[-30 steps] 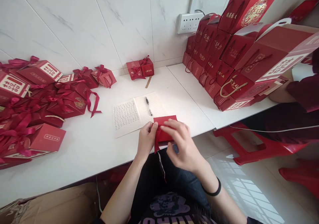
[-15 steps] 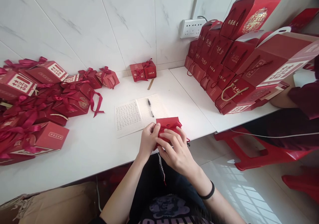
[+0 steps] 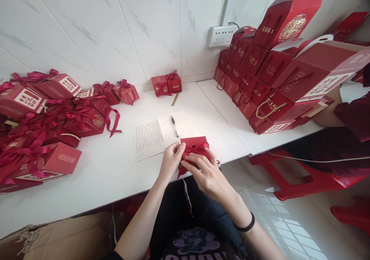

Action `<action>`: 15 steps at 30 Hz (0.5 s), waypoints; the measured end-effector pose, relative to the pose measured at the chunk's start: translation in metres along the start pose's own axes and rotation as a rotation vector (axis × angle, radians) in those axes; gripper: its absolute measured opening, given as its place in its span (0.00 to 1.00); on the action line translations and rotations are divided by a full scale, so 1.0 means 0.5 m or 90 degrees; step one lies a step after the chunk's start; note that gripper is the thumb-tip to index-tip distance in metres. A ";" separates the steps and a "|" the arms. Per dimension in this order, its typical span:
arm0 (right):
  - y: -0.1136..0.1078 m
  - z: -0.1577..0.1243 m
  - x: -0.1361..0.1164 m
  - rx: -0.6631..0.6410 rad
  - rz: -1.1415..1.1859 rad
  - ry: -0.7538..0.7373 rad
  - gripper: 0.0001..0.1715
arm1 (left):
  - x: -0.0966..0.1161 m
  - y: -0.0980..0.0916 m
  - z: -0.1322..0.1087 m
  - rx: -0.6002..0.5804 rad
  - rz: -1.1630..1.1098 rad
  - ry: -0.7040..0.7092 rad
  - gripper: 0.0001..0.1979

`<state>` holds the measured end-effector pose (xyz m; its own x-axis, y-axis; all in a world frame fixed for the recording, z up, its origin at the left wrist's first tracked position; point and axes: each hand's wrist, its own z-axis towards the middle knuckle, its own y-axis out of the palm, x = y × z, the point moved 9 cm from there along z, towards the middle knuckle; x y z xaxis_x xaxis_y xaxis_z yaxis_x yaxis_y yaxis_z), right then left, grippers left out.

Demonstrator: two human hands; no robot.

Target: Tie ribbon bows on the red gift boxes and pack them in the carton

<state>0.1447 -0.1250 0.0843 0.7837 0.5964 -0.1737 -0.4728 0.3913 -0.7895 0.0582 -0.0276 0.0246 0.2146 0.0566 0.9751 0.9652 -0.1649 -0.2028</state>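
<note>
A small red gift box stands at the table's front edge, between my two hands. Dark red ribbon is tied in a bow across it, and one pointed tail hangs down at the lower left. My left hand is closed at the box's left side, thumb and fingers pinching the ribbon there. Across the front of the box lies my right hand, its fingers stretched out and apart, touching box and ribbon. The right fingers cover much of the box's front.
An open notebook with a pen lies behind the box. Ribboned boxes pile up at left; two more stand by the wall. Stacked red boxes fill the right, near another person's arm and a red stool.
My right fingers have shifted slightly down and right, uncovering more of the bow. The ribbon tail now shows below my left hand, which keeps its pinch.
</note>
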 end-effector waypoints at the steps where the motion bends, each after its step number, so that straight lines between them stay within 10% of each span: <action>1: -0.004 -0.001 0.002 0.015 0.003 0.001 0.20 | -0.003 0.001 0.000 -0.001 -0.002 -0.005 0.22; 8: -0.032 -0.014 -0.006 0.204 0.041 0.041 0.14 | -0.007 0.007 -0.003 0.007 -0.007 -0.017 0.22; 15: -0.004 -0.012 -0.055 0.180 0.108 -0.035 0.05 | -0.002 0.001 -0.001 0.044 0.011 0.026 0.22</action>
<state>0.1262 -0.1463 0.0872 0.6648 0.7035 -0.2512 -0.6940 0.4573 -0.5560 0.0586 -0.0284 0.0235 0.2270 0.0137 0.9738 0.9696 -0.0968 -0.2247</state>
